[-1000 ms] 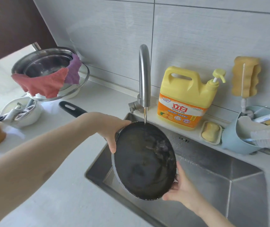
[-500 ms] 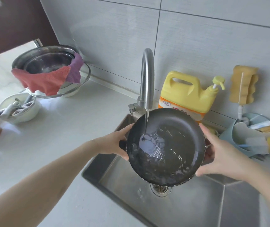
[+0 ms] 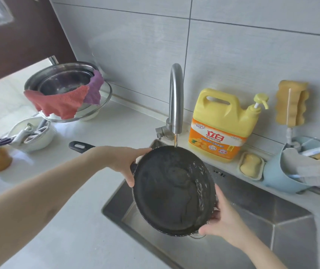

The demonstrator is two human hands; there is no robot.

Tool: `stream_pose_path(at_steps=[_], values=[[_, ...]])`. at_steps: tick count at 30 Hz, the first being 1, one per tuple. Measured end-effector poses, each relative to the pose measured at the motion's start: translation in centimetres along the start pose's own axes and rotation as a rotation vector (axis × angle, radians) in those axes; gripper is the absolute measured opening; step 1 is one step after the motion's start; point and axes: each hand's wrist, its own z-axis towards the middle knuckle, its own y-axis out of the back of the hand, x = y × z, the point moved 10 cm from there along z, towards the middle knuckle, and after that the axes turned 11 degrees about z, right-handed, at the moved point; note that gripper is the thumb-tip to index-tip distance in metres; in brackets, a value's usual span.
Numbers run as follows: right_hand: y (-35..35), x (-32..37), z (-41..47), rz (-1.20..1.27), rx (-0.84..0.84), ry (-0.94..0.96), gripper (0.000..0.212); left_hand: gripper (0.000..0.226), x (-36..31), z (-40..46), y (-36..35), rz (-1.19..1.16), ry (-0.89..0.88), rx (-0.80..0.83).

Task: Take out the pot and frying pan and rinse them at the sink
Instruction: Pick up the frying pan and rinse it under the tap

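The frying pan [image 3: 174,191] is held tilted over the steel sink [image 3: 271,230], its dark inside facing the camera, under the faucet [image 3: 175,98]. A thin stream of water [image 3: 175,140] falls onto the pan's rim at 12 o'clock and runs down its right side. The left hand [image 3: 124,162] grasps the pan at about 10 o'clock, where the black handle [image 3: 80,146] joins it, thumb curled over the rim; the handle points away toward 9 o'clock over the white counter [image 3: 77,220]. The right hand [image 3: 221,220] grips the rim at about 4 o'clock, fingers wrapped behind the pan.

At 2 o'clock from the pan stands a yellow detergent jug [image 3: 223,125], with a bar of soap in its dish [image 3: 251,166] just beside it. At 10 o'clock, well apart, metal bowls [image 3: 62,82] are stacked on the counter, a red cloth [image 3: 58,105] and a purple cloth [image 3: 95,90] draped over their rim.
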Motion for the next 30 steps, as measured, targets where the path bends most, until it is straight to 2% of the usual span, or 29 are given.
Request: stream_pose_path(at_steps=[5, 11, 13, 16, 21, 24, 27, 30], values=[[2.9, 0.0, 0.6, -0.107, -0.139, 0.041, 0.149, 0.116, -2.6, 0.3, 1.0, 0.103, -0.006, -0.255], [9.2, 2.4, -1.5, -0.368, -0.327, 0.149, 0.148, 0.123, -5.4, 2.4, -0.6, 0.042, -0.049, -0.568], [10.9, 3.3, -2.6, -0.451, -0.402, 0.209, 0.146, 0.126, -7.1, 2.2, -0.5, 0.050, -0.088, -0.707], [12.7, 4.2, -4.6, -0.537, -0.528, 0.255, 0.140, 0.130, -9.2, 0.8, 0.3, 0.112, -0.189, -1.006], [15.4, 5.5, -6.9, -0.651, -0.741, 0.328, 0.114, 0.114, -12.0, -2.1, 1.8, 0.247, -0.275, -1.355], [16.1, 7.1, -8.3, -0.660, -0.786, 0.399, 0.102, 0.110, -12.9, -3.6, 2.6, 0.260, -0.328, -1.469], [16.8, 8.2, -9.5, -0.506, -0.791, 0.436, 0.096, 0.120, -13.5, -4.2, 3.1, 0.279, -0.340, -1.511], [17.2, 8.9, -9.8, -0.501, -0.797, 0.501, 0.097, 0.109, -13.9, -4.5, 3.5, 0.295, -0.349, -1.536]])
